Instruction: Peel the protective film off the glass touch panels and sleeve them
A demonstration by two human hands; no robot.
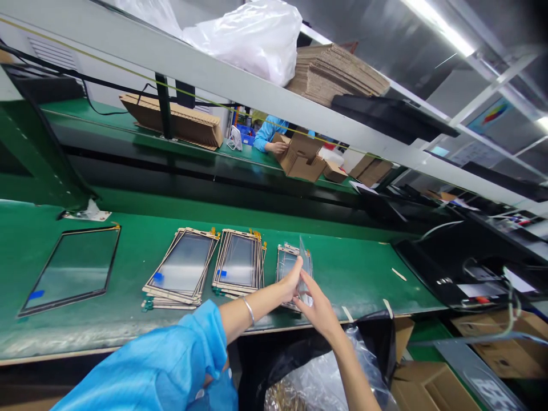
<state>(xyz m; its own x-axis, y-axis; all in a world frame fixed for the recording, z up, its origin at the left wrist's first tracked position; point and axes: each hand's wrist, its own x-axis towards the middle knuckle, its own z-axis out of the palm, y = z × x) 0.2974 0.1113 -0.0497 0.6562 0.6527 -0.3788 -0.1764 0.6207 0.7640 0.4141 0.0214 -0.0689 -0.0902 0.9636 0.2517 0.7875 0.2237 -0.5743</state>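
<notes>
My left hand (pixel 291 281), with a silver bangle on its wrist, closes on a thin clear panel (pixel 302 251) held nearly on edge. My right hand (pixel 315 303) grips the same panel from the right, its fingertips close to my left hand. Just behind and below them lies a small stack of framed screen panels (pixel 286 261), partly covered by my hands. To the left are a taller stack of screen panels (pixel 240 260) and another fanned stack (pixel 184 265), each with a blue tab on top. A single black-bordered glass panel (pixel 75 271) lies at the far left.
The green workbench (pixel 346 260) has a raised shelf (pixel 240 74) carrying a white plastic bag (pixel 252 40) and cardboard sheets (pixel 329 71). Below the front edge hangs a black-lined bin (pixel 317 377) with clear plastic. A co-worker (pixel 272 134) handles a cardboard box (pixel 302 157) across the bench.
</notes>
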